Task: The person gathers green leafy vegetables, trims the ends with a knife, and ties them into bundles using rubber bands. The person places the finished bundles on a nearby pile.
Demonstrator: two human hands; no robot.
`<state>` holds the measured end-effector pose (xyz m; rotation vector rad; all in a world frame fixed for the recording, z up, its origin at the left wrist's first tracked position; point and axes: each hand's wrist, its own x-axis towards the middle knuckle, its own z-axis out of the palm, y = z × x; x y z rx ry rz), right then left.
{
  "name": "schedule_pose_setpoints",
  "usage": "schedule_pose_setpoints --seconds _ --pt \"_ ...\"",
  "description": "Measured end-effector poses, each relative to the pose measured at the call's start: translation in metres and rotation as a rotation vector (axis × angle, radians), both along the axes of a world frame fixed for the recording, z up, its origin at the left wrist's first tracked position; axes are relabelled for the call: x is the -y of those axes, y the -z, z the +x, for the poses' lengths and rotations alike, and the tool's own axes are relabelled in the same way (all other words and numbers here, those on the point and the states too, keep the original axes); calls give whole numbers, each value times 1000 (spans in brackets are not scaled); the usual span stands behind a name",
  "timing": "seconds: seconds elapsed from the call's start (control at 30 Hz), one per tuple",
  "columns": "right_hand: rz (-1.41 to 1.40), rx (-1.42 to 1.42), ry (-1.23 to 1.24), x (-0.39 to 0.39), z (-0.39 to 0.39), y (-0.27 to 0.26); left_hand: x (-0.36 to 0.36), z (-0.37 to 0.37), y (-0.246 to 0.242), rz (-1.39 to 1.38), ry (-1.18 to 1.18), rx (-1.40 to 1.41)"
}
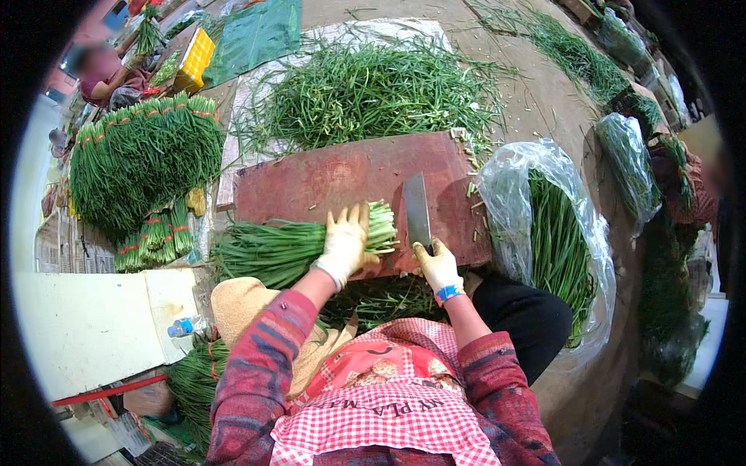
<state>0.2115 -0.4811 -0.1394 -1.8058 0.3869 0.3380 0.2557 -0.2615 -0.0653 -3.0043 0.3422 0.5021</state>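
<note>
A bunch of garlic chives (274, 242) lies across the near left part of a red cutting board (326, 180), pale cut ends (383, 224) to the right. My left hand (345, 242), in a cream work glove, holds the bunch down close behind those ends, fingers laid over it. In my gloved right hand (437, 265) is the dark handle of a cleaver (416, 207). Its broad steel blade points away from me over the board, a short gap to the right of the pale ends. Small cut stem pieces (471, 189) lie along the board's right edge.
Beyond the board lies a heap of loose greens (373, 87). A clear plastic bag (507, 175) of chives stands right. Banded bunches (145, 151) are stacked left, near a white box (93, 326) and a plastic bottle (180, 327). Another person (111, 81) sits at the far left.
</note>
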Motion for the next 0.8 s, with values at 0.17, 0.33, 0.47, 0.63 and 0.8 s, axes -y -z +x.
schedule_pose_setpoints --seconds 0.17,0.33,0.47,0.63,0.8 --pt "-439 270 -148 -5 2 -13 9 -14 19 56 -18 166" --pt "-506 200 -154 -7 4 -47 -10 36 3 -171 -199 -63" --pt "-597 497 -192 -6 -4 -63 -7 35 2 -97 -182 -94" --pt "-611 493 -327 -20 -22 -115 -5 38 8 -79 -190 -120" --pt "-736 426 -469 -24 -35 -94 -7 37 18 -53 -166 -112"
